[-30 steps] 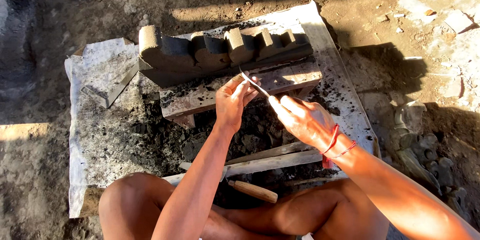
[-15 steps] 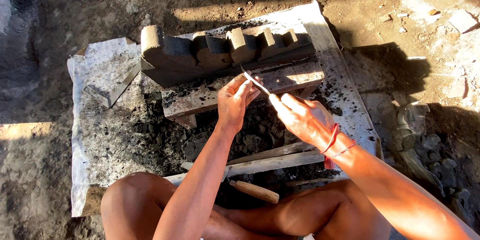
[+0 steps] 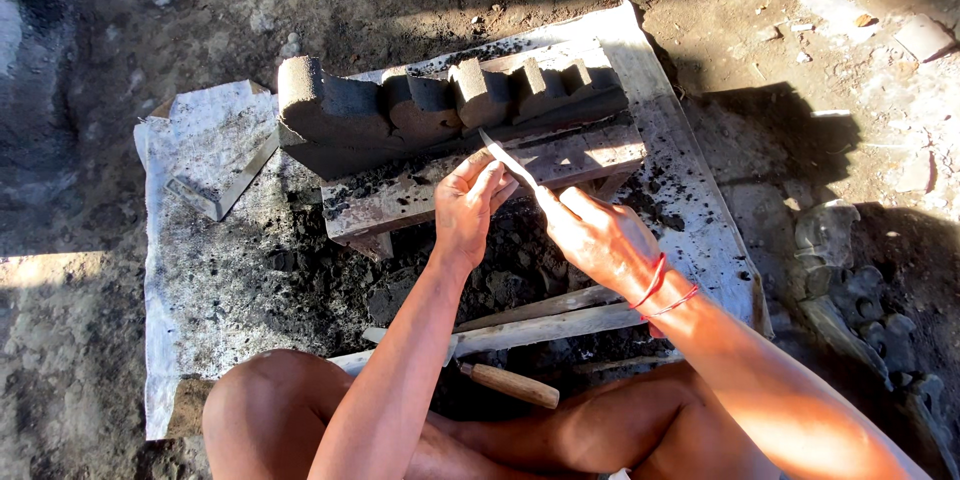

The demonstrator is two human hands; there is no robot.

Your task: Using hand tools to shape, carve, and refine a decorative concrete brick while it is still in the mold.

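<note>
Hands meet over the near edge of a low wooden bench (image 3: 590, 155) that stands on a pale, soot-stained sheet (image 3: 200, 270). The right hand (image 3: 598, 235) is closed around the grip of a thin metal blade (image 3: 508, 160), whose tip points up and left toward the carved grey block (image 3: 430, 105). The left hand (image 3: 468, 208) has its fingers curled, fingertips pinching the blade near its middle. Blade and hands hover just in front of the block; whether the tip touches it cannot be told.

The block lies lengthwise along the far edge of the bench, its stepped, rounded profiles running from the left end to the right end, leaving a narrow strip of bare plank along the near edge. Dark crumbs cover the sheet below the bench. Near the sheet's near edge lie wooden slats (image 3: 545, 318) and a wooden-handled tool (image 3: 512, 385), just beyond the person's crossed legs. The sheet's left part holds only a small angled bar (image 3: 222, 185); bare ground surrounds all edges.
</note>
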